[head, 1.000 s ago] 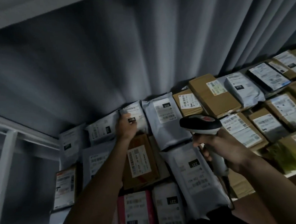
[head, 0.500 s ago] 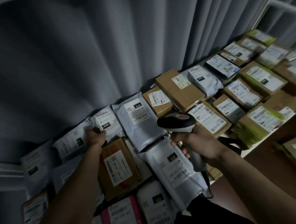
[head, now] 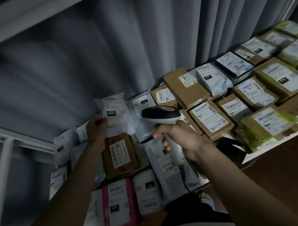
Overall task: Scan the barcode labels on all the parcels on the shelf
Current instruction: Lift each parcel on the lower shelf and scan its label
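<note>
My left hand (head: 96, 127) pinches the lower left corner of a small white mailer bag (head: 114, 109) marked 010 and holds it tilted up off the pile, label facing me. My right hand (head: 179, 139) grips the handle of a white and black barcode scanner (head: 159, 114), whose head sits just right of that bag and points toward the back of the shelf. Several parcels cover the shelf: a brown box (head: 120, 154) under my left wrist, a grey mailer (head: 165, 162) under the scanner, a pink parcel (head: 119, 203) near the front.
Brown cartons (head: 185, 86) and green-taped boxes (head: 265, 123) fill the shelf to the right, up to its white front edge (head: 262, 152). A grey curtain (head: 106, 54) hangs behind. White shelf posts (head: 3, 167) stand at the left. The scanner cable (head: 183, 178) drops over the front.
My left hand has lifted the small 010 mailer up from the pile. The scanner has stayed close beside it while the view swung back to the left.
</note>
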